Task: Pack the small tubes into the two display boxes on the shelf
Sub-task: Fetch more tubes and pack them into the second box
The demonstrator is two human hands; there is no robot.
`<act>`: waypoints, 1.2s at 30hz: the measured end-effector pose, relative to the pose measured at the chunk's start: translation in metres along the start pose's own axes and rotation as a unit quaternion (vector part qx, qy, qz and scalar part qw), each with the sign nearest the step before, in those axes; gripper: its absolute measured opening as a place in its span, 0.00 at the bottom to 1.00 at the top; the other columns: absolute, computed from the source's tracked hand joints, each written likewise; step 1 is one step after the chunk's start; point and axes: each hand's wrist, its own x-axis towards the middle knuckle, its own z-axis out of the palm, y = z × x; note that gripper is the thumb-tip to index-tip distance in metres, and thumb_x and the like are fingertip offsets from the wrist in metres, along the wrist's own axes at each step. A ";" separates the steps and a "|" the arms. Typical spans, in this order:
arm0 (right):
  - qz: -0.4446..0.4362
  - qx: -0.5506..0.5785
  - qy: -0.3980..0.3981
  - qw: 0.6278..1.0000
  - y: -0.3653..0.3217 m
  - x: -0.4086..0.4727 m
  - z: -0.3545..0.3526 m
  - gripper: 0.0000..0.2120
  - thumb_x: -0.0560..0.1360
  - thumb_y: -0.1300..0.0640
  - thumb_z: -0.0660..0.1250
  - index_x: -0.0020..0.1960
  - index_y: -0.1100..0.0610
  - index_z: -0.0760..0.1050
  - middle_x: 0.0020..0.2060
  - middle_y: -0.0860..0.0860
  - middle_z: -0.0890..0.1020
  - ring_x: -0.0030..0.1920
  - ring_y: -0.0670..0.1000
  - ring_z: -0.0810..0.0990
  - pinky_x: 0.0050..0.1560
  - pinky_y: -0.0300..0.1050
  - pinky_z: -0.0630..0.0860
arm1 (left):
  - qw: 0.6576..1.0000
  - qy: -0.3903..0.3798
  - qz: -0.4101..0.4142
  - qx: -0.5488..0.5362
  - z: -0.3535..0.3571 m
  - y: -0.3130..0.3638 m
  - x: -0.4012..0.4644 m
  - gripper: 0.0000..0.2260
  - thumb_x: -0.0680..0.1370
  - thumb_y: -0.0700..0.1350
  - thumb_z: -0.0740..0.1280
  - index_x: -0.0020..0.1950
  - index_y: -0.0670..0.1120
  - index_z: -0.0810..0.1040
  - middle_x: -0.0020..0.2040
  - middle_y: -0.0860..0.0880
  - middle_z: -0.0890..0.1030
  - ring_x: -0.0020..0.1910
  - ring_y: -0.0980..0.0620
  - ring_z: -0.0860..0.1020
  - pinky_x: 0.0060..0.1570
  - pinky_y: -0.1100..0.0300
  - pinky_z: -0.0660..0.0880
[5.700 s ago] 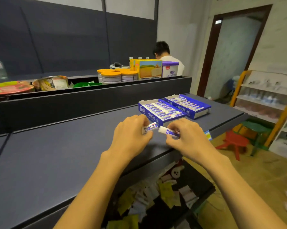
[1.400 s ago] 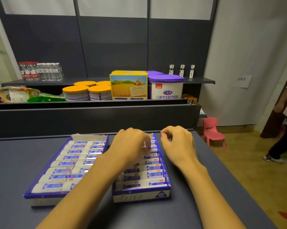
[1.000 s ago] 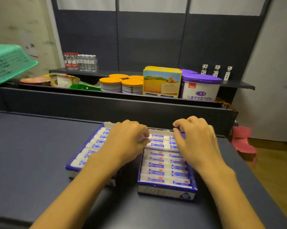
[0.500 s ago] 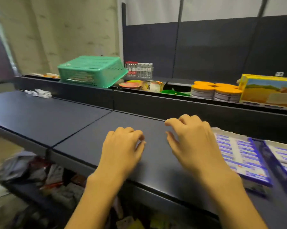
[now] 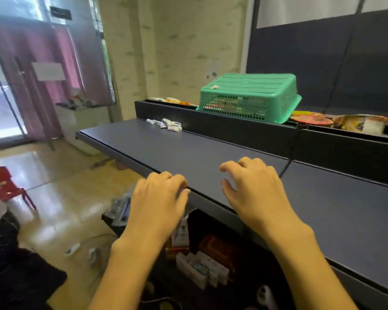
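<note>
Several small white-and-blue tubes (image 5: 166, 125) lie loose at the far left end of the dark shelf (image 5: 188, 151), against its back wall. My left hand (image 5: 159, 198) hovers at the shelf's front edge with loosely curled fingers and holds nothing. My right hand (image 5: 253, 186) hangs over the shelf top with relaxed, spread fingers, also empty. Both hands are well short of the tubes. The two display boxes are out of view.
An upturned green plastic basket (image 5: 249, 97) sits on the upper ledge, with food packets (image 5: 340, 121) to its right. Boxed goods (image 5: 199, 269) fill the lower shelf under my hands. A red chair (image 5: 5, 184) stands on the floor at left, near glass doors.
My view has swung left, away from the two filled boxes, which have left the frame. Both hands let go of the boxes and moved left along the shelf, empty. The loose tubes came into sight.
</note>
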 end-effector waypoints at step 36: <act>0.260 -0.092 -0.052 0.960 -0.195 0.467 0.320 0.14 0.78 0.51 0.60 0.63 0.46 0.72 0.53 0.50 0.76 0.55 0.55 0.74 0.51 0.48 0.69 | 0.952 -0.161 0.250 -0.071 0.241 -0.469 0.430 0.11 0.80 0.53 0.58 0.58 0.55 0.75 0.56 0.54 0.78 0.57 0.51 0.73 0.54 0.57 0.66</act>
